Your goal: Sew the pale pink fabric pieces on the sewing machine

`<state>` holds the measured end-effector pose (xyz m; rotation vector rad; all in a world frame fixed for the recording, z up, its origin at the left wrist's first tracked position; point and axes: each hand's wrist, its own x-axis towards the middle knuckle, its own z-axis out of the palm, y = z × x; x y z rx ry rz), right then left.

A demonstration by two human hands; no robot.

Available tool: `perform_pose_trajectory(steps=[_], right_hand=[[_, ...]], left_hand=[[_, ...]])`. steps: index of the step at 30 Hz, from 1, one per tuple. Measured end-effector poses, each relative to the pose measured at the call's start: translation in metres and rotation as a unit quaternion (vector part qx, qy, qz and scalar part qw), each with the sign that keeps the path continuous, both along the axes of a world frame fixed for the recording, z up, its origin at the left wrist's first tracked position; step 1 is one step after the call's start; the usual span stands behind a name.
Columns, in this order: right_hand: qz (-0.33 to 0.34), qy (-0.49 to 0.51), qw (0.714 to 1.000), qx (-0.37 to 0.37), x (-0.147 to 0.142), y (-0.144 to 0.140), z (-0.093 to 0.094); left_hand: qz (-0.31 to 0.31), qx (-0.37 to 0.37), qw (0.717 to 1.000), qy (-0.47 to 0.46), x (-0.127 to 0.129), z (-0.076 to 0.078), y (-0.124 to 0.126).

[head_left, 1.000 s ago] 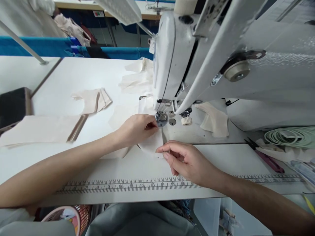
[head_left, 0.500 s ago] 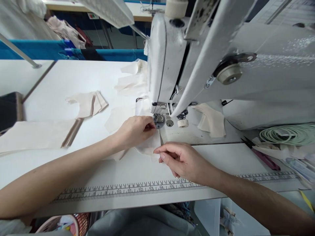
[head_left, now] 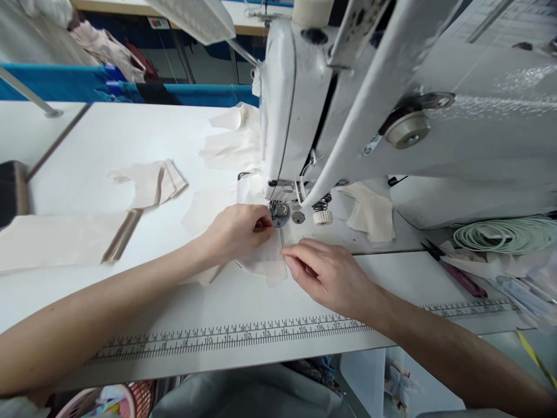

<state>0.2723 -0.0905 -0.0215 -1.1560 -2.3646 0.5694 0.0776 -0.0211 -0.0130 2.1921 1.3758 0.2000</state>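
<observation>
A sheer pale fabric piece (head_left: 264, 262) lies under the needle area of the white sewing machine (head_left: 282, 104). My left hand (head_left: 241, 229) rests on it with curled fingers, pinching it right beside the presser foot (head_left: 275, 210). My right hand (head_left: 328, 273) is closed, thumb and forefinger together at the fabric's right edge. Behind the needle and to its left, more cream fabric pieces (head_left: 230, 148) spread over the table.
Left are stacked cut pieces (head_left: 159, 183) and a long folded stack (head_left: 65, 238). Right of the needle lies a cream piece (head_left: 369, 212). Farther right are scissors (head_left: 463, 278) and a green cord coil (head_left: 500, 235). A printed ruler (head_left: 226, 337) runs along the front edge.
My right hand has risen slightly, and its fingertips have closed together at the fabric's edge. My left hand stays by the presser foot. The whole view has shifted slightly.
</observation>
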Motion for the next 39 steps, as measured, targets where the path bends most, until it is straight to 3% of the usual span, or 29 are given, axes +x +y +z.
perform_pose_trajectory(steps=[3,7,16,25,27,30,33,36,39], right_hand=[[-0.026,-0.094,0.984,0.149,0.001,0.003,-0.007],[-0.015,-0.182,0.962,0.204,-0.003,0.004,-0.009],[-0.019,-0.260,0.939,0.226,-0.011,0.001,-0.008],[-0.010,-0.245,0.941,0.232,-0.016,0.002,-0.007],[-0.011,-0.235,0.945,0.227,-0.015,0.002,-0.006],[-0.008,-0.211,0.953,0.216,-0.013,0.004,-0.006],[0.002,-0.194,0.961,0.196,-0.009,0.006,-0.006],[0.014,-0.199,0.963,0.181,-0.006,0.009,-0.007],[0.017,-0.203,0.963,0.176,-0.004,0.010,-0.007]], left_hand=[[0.010,-0.008,1.000,0.003,0.000,0.000,0.000],[0.013,-0.006,1.000,0.007,0.001,-0.001,0.001],[-0.011,-0.001,1.000,0.014,-0.005,0.004,0.002],[-0.023,-0.013,0.993,0.119,-0.059,0.022,0.006],[-0.006,0.022,0.987,0.157,-0.070,0.022,0.001],[0.009,0.194,0.962,0.194,-0.074,0.021,-0.016],[-0.084,0.330,0.932,0.121,-0.067,0.018,-0.040],[-0.194,0.348,0.916,0.042,-0.056,0.012,-0.061],[-0.221,0.358,0.907,0.019,-0.049,0.002,-0.071]])
